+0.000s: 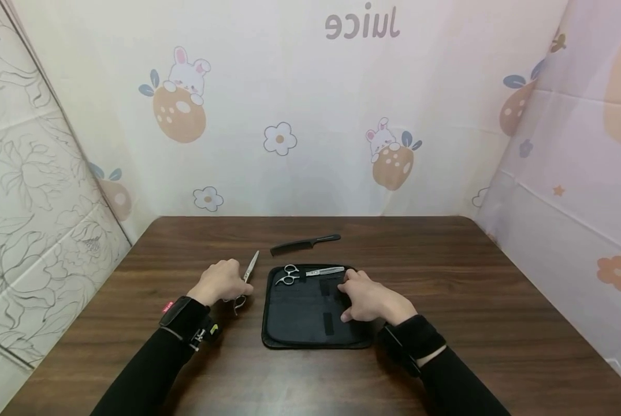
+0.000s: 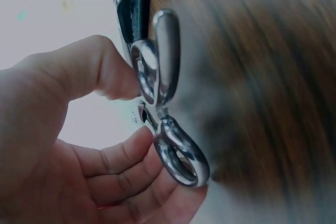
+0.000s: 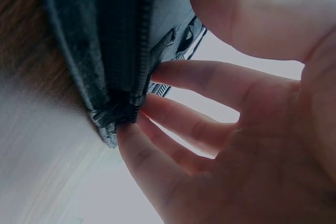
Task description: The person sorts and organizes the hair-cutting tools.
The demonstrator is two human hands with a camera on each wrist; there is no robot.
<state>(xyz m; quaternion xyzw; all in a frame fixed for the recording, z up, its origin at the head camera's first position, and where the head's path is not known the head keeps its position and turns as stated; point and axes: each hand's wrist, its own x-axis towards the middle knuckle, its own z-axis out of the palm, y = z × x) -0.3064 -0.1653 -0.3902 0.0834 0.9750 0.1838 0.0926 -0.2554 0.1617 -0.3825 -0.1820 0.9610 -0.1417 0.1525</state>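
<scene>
My left hand (image 1: 219,282) pinches a pair of silver hair scissors (image 1: 250,267) left of the black zippered case (image 1: 296,316). Their blades point away from me, and in the left wrist view the finger rings (image 2: 181,153) show between thumb and fingers. My right hand (image 1: 370,299) rests on the right side of the case. In the right wrist view its nearly straight fingers (image 3: 202,80) touch the zippered edge (image 3: 142,51), with the thumb over the inner face. Silver thinning shears (image 1: 324,271) lie across the top of the case, under a small black loop.
A black comb (image 1: 293,247) with a handle lies behind the case on the brown wooden table (image 1: 419,242). A printed curtain (image 1: 315,173) hangs behind the table's far edge, and more patterned cloth (image 1: 560,242) flanks the right side.
</scene>
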